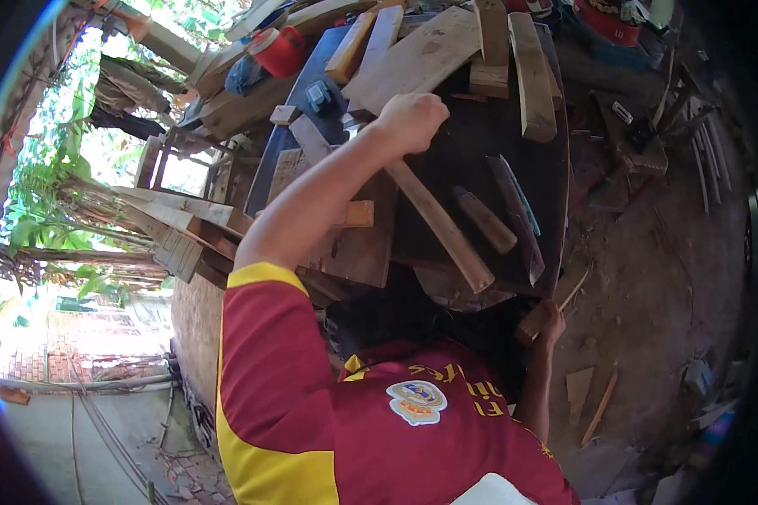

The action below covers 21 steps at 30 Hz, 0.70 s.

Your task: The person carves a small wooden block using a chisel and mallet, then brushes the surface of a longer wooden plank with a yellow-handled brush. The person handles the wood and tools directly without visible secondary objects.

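My left arm reaches across a dark work table. Its hand is closed in a fist near the edge of a wide pale board; whatever the fingers hold is hidden. Beneath my left wrist passes a long wooden handle, apparently a hammer's, its metal end partly showing beyond the forearm. To its right lie a short tool with a wooden handle and a thin, dark, pointed blade. Low at the table's near right corner, my right hand is closed round a brown piece of wood.
Wood blocks and a thick beam lie at the table's far side, beside a small blue-grey object. A red jug stands far left. Stacked planks jut in at left. Wood scraps lie on the floor at right.
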Tool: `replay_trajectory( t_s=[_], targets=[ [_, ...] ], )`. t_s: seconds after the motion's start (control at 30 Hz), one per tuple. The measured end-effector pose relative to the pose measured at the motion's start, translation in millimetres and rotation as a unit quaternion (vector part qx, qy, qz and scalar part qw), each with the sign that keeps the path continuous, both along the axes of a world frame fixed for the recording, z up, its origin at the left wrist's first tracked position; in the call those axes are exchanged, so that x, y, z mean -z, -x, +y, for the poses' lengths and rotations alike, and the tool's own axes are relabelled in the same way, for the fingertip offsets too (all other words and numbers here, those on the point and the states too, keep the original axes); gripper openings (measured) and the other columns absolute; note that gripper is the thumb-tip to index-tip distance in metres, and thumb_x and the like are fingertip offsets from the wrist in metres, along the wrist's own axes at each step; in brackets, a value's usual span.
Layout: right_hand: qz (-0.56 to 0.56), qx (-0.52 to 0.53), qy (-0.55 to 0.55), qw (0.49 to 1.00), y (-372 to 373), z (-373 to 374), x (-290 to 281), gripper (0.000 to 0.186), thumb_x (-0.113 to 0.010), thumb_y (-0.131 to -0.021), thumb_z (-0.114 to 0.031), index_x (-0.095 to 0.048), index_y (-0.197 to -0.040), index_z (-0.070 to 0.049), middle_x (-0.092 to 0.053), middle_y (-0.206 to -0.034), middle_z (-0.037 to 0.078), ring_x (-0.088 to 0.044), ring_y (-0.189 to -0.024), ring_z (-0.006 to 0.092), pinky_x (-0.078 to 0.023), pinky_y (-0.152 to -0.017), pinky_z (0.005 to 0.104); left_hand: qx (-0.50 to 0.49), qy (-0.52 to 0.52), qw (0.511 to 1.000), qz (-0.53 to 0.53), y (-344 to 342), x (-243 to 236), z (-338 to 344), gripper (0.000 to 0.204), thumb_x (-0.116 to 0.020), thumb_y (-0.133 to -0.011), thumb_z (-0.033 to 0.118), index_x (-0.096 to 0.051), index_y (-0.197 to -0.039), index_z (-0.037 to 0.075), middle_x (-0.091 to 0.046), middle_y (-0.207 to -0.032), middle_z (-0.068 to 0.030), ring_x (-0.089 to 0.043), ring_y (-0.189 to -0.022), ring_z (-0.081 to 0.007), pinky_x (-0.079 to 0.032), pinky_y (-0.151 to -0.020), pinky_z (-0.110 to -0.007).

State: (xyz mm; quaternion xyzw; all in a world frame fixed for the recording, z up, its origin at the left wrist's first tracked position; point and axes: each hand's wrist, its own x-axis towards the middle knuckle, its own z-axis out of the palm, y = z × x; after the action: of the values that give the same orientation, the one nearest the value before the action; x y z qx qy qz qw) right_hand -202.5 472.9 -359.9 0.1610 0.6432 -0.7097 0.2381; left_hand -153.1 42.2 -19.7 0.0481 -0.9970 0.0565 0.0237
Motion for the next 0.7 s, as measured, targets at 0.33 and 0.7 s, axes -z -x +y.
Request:
replay_trajectory(
  t_s=[0.33, 0.7],
  targets=[
    [-0.063, 0.004, 0.007, 0.998, -4.5, -4.8, -17.1, 0.036, -0.059, -0.084, -0.028, -0.057, -0.104, 0.001, -0.064, -0.084, 0.017, -0.066, -0.067, 0.0313, -0.058, -0.06, 0.0422, -0.051, -0.019, 0.984, -0.172, 30.7, -12.4, 8.3, 0.019, -0.065, -0.065, 0.0, -0.068, -0.083, 0.0, -0.069, -0.087, -0.0183, -0.066, -0.087, -0.0363, -0.054, -0.071, -0.045],
    [-0.031, -0.006, 0.012, 0.999, -3.3, 5.5, -8.5, 0.029, -0.06, -0.083, -0.026, -0.057, -0.1, -0.003, -0.064, -0.082, 0.015, -0.064, -0.066, 0.0313, -0.057, -0.063, 0.0438, 0.106, -0.099, 0.989, -0.025, -17.2, -11.7, 103.5, 0.008, -0.067, -0.068, 0.002, -0.069, -0.075, 0.003, -0.068, -0.077, -0.0153, -0.069, -0.079, -0.0326, -0.057, -0.066, -0.041]
  ],
)
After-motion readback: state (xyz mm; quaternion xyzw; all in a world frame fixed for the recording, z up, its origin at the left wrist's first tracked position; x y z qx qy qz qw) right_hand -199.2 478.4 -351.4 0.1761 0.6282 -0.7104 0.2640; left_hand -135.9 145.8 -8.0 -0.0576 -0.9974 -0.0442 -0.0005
